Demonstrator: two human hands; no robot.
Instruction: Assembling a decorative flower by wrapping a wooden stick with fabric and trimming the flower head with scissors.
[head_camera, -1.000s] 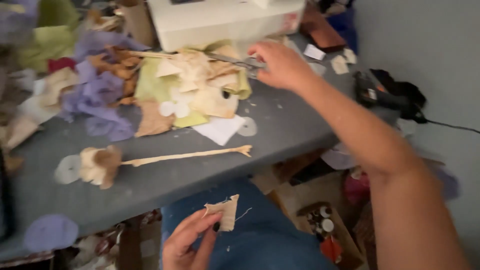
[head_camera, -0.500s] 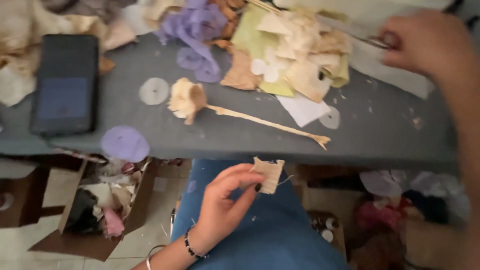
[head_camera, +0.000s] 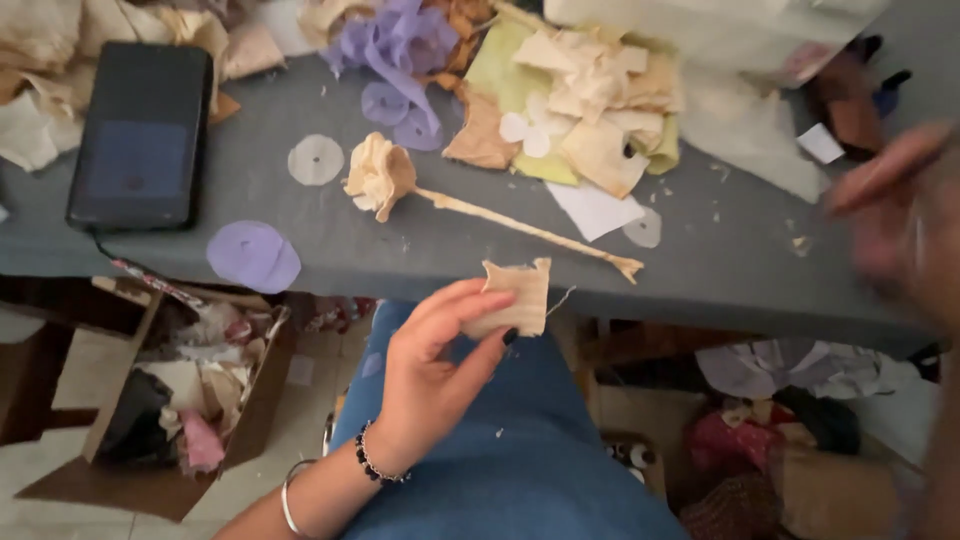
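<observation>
Grey table (head_camera: 240, 215), left hand (head_camera: 430, 380) pinching upright beige fabric scrap (head_camera: 512, 296)

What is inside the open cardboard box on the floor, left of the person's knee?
The cardboard box holds a loose heap of fabric scraps in cream, dark and pink. Whatever lies beneath the top layer is covered.

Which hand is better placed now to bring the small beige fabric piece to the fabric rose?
Probably the left hand: it pinches the beige fabric piece just below the fabric rose. The right hand is blurred, far aside.
</observation>
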